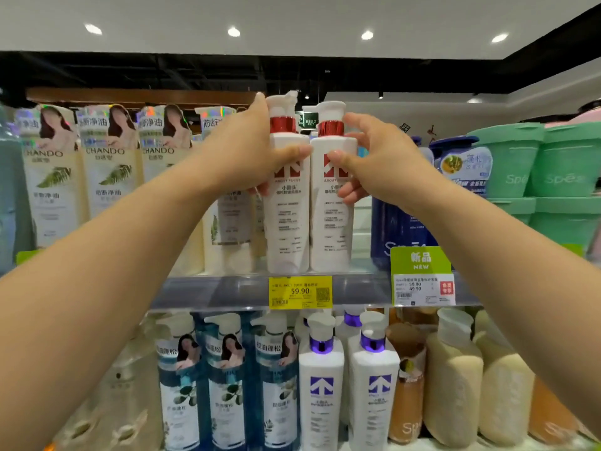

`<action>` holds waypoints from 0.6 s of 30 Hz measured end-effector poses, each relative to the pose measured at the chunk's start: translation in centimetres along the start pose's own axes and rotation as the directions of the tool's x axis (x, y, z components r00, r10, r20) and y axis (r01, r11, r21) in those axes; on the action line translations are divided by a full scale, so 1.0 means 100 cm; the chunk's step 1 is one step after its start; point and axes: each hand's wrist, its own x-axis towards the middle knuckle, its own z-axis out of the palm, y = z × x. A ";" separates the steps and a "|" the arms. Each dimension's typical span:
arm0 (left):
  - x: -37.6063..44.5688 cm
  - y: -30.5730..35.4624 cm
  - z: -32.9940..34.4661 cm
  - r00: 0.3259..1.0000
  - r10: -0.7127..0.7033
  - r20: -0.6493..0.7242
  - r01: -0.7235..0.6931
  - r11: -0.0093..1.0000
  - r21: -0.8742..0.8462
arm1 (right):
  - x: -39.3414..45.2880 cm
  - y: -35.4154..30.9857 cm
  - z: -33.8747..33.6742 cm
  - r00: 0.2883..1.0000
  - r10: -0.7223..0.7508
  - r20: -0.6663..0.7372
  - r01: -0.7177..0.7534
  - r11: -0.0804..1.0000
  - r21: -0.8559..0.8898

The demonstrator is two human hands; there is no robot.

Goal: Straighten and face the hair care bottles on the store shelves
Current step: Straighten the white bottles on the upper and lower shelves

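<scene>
CHANDO bottles; yellow tag 59.90

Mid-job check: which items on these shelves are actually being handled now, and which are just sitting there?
In hand:
- left red-collared white bottle, gripped by left hand
- right red-collared white bottle, gripped by right hand

Just sitting:
- CHANDO bottles
- green tubs
- purple-collared bottles
- yellow price tag

Two red-collared white bottles, two purple-collared white bottles, three blue bottles, perhaps four Chando bottles, two hands.
</scene>
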 end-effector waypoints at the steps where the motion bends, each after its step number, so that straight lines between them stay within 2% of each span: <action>1: -0.003 0.002 0.001 1.000 0.000 -0.028 0.002 0.998 0.061 | -0.003 -0.001 0.000 1.000 -0.016 -0.001 0.016 1.000 -0.001; 5: -0.029 0.014 0.009 0.983 0.076 -0.170 -0.027 0.961 0.274 | -0.026 -0.002 -0.003 0.991 -0.111 -0.074 0.113 0.994 0.015; 8: -0.072 0.016 0.009 0.906 0.271 -0.325 -0.185 0.944 0.273 | -0.060 0.003 -0.008 0.967 -0.193 -0.164 0.202 0.979 0.040; 10: -0.110 0.014 0.017 0.859 0.348 -0.375 -0.283 0.934 0.218 | -0.093 0.015 -0.012 0.963 -0.186 -0.197 0.208 0.974 0.094; 13: -0.167 0.011 0.051 0.902 0.333 -0.274 -0.325 0.943 0.076 | -0.154 0.039 -0.012 0.981 -0.056 -0.184 0.096 0.972 0.216; 16: -0.210 0.008 0.091 0.966 0.252 -0.063 -0.251 0.968 0.024 | -0.205 0.069 0.001 0.977 0.163 -0.140 -0.104 0.929 0.355; 18: -0.230 0.004 0.112 0.983 0.179 0.051 -0.181 0.983 0.025 | -0.231 0.087 0.014 0.953 0.294 -0.075 -0.242 0.884 0.399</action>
